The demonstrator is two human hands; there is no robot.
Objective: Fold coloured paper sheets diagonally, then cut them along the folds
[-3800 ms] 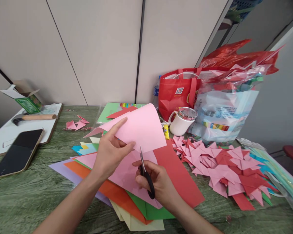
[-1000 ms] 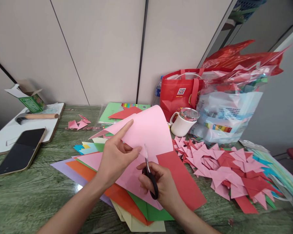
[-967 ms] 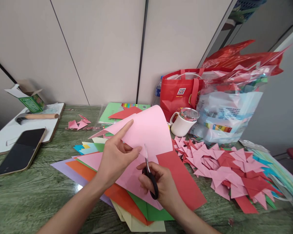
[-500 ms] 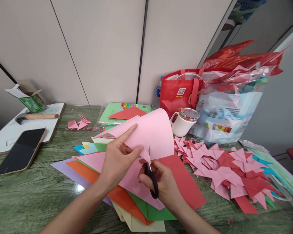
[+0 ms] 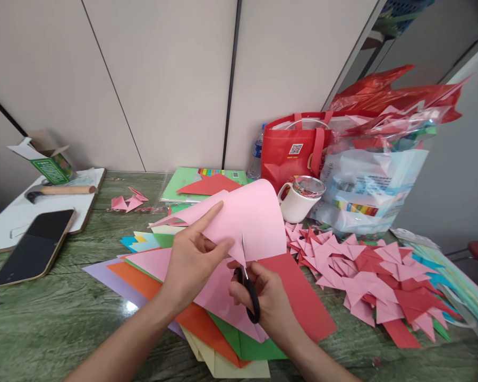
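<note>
My left hand [image 5: 193, 257] pinches the near edge of a curved pink paper sheet [image 5: 249, 220], holding it up, forefinger stretched along its back. My right hand [image 5: 265, 300] grips black-handled scissors [image 5: 248, 286]; the blades point up into the pink sheet beside my left thumb. Under both hands lies a fanned stack of coloured paper sheets [image 5: 207, 329]: pink, orange, purple, green, cream, with a red sheet [image 5: 298, 297] to the right.
A pile of folded pink and red paper triangles [image 5: 366, 276] lies to the right. Behind it stand a white mug [image 5: 297, 204], a red bag [image 5: 292, 151] and plastic bags [image 5: 374, 180]. At left lie a phone [image 5: 34, 246], a hammer [image 5: 59, 191] and a small green box [image 5: 48, 162].
The scissors have advanced up into the pink sheet, which has shifted slightly right. My left hand moved right with it. The cut corner now hangs as a point by my thumb.
</note>
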